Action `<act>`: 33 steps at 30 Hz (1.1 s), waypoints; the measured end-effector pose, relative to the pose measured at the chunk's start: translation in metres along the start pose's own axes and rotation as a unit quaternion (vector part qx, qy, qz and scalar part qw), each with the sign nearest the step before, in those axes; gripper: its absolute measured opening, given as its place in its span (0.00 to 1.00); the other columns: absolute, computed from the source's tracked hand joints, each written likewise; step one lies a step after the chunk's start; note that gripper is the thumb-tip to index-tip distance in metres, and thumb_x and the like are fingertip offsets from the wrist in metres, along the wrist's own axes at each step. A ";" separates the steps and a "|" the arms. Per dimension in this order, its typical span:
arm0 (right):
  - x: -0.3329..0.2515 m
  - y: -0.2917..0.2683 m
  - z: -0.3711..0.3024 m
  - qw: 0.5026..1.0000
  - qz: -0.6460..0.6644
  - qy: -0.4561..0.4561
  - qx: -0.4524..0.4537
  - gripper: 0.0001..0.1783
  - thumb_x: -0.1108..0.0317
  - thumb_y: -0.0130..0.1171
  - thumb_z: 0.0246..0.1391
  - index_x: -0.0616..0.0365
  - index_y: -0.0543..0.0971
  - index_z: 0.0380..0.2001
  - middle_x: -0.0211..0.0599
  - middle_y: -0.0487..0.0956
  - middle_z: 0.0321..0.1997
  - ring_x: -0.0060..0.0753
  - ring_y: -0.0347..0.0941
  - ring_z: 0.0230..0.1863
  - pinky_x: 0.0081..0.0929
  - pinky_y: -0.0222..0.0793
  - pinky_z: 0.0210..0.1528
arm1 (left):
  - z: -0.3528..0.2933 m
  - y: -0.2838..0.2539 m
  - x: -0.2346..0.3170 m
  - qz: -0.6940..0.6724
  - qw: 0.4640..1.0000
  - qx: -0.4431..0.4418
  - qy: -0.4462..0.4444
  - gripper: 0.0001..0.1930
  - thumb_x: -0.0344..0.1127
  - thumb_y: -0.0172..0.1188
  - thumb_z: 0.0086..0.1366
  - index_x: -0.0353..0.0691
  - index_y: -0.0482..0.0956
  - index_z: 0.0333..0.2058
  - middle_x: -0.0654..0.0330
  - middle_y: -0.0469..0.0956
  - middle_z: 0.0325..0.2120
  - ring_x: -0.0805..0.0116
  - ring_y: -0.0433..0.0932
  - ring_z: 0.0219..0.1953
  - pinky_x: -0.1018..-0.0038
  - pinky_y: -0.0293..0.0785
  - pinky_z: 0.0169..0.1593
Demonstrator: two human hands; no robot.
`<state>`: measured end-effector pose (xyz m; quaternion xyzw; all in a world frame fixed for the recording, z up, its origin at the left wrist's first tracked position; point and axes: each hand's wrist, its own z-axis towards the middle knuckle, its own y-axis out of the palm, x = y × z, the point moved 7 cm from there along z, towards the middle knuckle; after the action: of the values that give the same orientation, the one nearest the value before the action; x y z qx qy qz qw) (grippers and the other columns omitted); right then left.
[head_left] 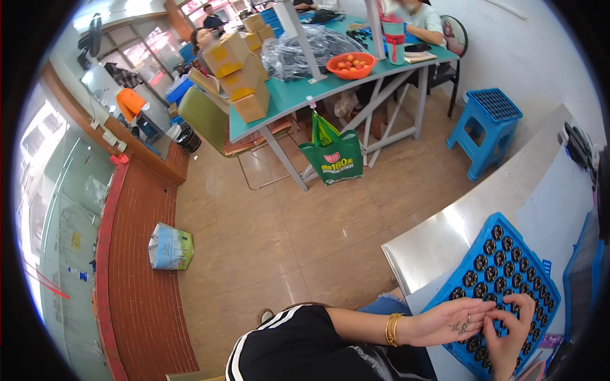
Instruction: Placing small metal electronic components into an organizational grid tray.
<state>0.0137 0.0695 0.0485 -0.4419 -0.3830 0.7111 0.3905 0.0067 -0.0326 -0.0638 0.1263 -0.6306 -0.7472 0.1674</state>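
My left hand (445, 322) is palm up, slightly cupped, with a small pile of tiny metal pieces (460, 326) lying on it; they look like small screws, but are too small to be sure. Thumb and forefinger of my right hand (510, 331) come together in a pinch at the left fingertips. Whatever the pinch holds is too small to make out. Under both hands a blue tray (471, 257) holds several rows of round black parts (470, 278). The hands cover some of its lower rows.
The tray rests on a metal-edged bench (422, 251). A blue stool (486, 130) stands beyond it. Farther off, a green table (286, 101) bears cardboard boxes (238, 76) and an orange bowl (351, 74) of fruit; a green bag (333, 159) hangs from its edge. People sit behind it.
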 end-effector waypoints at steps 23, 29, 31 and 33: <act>0.044 0.009 0.011 0.997 0.057 0.048 -0.018 0.08 0.73 0.71 0.36 0.52 0.82 0.23 0.34 0.77 0.52 0.40 0.71 0.55 0.37 0.64 0.58 | 0.003 0.018 0.048 0.102 0.982 0.135 0.083 0.40 0.51 0.40 0.73 0.28 0.39 0.71 0.44 0.41 0.73 0.56 0.40 0.76 0.62 0.37 0.76; 0.032 0.029 0.003 0.995 -0.009 -0.043 -0.091 0.09 0.71 0.72 0.36 0.50 0.81 0.24 0.32 0.78 0.51 0.41 0.71 0.55 0.41 0.62 0.59 | 0.000 0.015 0.056 0.024 0.984 0.113 0.138 0.39 0.51 0.38 0.73 0.27 0.39 0.71 0.43 0.40 0.73 0.55 0.38 0.76 0.62 0.37 0.77; 0.028 0.031 0.004 0.995 -0.016 -0.049 -0.091 0.09 0.70 0.72 0.36 0.49 0.81 0.23 0.31 0.78 0.50 0.41 0.71 0.55 0.42 0.62 0.58 | 0.000 0.016 0.056 0.023 0.984 0.111 0.136 0.40 0.52 0.38 0.73 0.27 0.39 0.71 0.43 0.40 0.73 0.55 0.38 0.76 0.62 0.37 0.77; 0.024 0.031 0.005 0.994 -0.038 -0.061 -0.085 0.09 0.70 0.72 0.35 0.49 0.81 0.23 0.29 0.79 0.49 0.39 0.72 0.54 0.42 0.63 0.58 | -0.001 0.015 0.056 0.023 0.985 0.109 0.135 0.40 0.52 0.37 0.73 0.27 0.39 0.71 0.43 0.40 0.73 0.55 0.38 0.76 0.62 0.37 0.77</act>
<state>-0.0048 0.0770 0.0143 -0.4148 -0.4816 0.6860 0.3541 -0.0425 -0.0584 -0.0480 0.2290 -0.6827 -0.6461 0.2530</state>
